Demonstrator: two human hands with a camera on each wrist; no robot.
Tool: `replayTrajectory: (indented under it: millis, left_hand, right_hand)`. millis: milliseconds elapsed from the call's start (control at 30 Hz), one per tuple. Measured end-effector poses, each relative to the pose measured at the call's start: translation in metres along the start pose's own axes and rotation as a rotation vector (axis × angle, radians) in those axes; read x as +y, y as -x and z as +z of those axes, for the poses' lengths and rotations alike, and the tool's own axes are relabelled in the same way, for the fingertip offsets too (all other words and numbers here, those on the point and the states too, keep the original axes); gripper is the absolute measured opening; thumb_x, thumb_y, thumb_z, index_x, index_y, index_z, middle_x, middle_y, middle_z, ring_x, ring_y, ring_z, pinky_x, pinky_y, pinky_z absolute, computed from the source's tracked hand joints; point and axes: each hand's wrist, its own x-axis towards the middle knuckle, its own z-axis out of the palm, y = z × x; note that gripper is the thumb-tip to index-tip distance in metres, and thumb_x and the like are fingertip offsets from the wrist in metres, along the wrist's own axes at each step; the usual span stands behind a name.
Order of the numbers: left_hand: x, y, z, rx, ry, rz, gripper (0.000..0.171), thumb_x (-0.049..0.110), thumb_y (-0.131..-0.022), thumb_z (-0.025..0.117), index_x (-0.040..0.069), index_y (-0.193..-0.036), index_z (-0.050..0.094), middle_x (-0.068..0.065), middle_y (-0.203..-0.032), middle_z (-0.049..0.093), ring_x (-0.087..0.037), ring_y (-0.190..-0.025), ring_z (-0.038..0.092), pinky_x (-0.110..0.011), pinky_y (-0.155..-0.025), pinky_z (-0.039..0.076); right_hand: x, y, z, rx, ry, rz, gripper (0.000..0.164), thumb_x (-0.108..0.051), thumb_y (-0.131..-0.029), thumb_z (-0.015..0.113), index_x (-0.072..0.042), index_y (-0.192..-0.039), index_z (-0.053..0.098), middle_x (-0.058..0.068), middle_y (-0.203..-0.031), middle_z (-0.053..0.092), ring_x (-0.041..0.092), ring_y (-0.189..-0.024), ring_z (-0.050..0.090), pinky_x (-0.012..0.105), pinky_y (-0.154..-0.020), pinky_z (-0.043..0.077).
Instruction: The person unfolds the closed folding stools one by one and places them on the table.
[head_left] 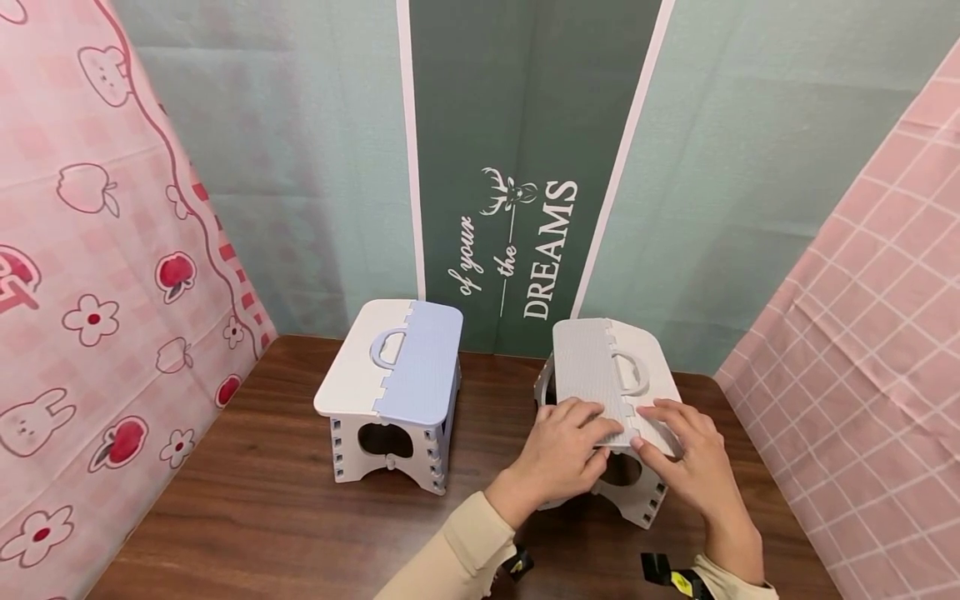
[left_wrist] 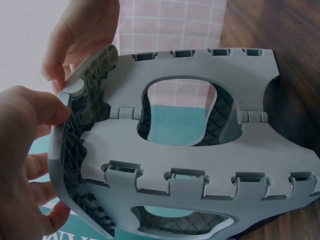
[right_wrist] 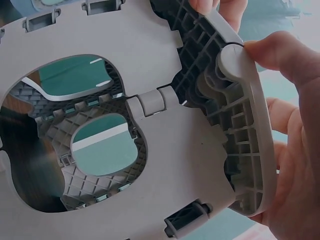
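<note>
Both hands are at the near end of a grey and white folding stool that stands on the right. My left hand grips the near edge of its grey half, fingers over the top and thumb at the rim. On the white half, my right hand holds the edge the same way, its thumb near the centre hinge. From the left wrist, the stool's end panel shows an oval opening and a middle hinge. The right wrist view shows the ribbed underside of the seat, with the right thumb beside a round hinge knob.
A second folding stool, white and blue with a blue handle, stands unfolded on the left. Both are on a dark wood table. Behind hangs a green curtain with lettering; pink patterned cloths flank the table.
</note>
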Motion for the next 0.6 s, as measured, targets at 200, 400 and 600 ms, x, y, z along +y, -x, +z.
replayTrajectory:
  millis: [200,400,600]
  left_hand:
    - [0.0013,0.0007,-0.0007,-0.005,-0.032,0.011,0.026,0.029,-0.084,0.059,0.029,-0.109,0.066,0.005,-0.115,0.055,-0.011,-0.105,0.048,-0.030,-0.079,0.037]
    - [0.0023,0.0004,-0.0011,-0.002,-0.054,0.019,0.025,0.029,-0.084,0.059,0.029,-0.108,0.066,0.005,-0.114,0.056,-0.011,-0.105,0.047,-0.030,-0.078,0.037]
    - [0.0024,0.0002,-0.0007,0.003,-0.064,0.021,0.025,0.029,-0.083,0.060,0.030,-0.108,0.066,0.005,-0.114,0.056,-0.011,-0.104,0.048,-0.029,-0.076,0.037]
  right_hand:
    - [-0.0024,-0.0007,-0.0004,-0.010,0.049,-0.021,0.035,-0.015,-0.070,0.076,-0.009,-0.103,0.066,0.019,-0.114,0.055,0.047,-0.101,0.043,0.061,-0.073,0.026]
    - [-0.0043,0.0002,-0.0006,-0.011,0.084,-0.032,0.035,-0.017,-0.070,0.076,-0.009,-0.103,0.066,0.019,-0.113,0.055,0.047,-0.100,0.043,0.058,-0.071,0.027]
    - [-0.0039,-0.0001,-0.0003,-0.015,0.092,-0.033,0.036,-0.020,-0.070,0.077,-0.011,-0.103,0.067,0.018,-0.114,0.055,0.047,-0.100,0.044,0.058,-0.070,0.027]
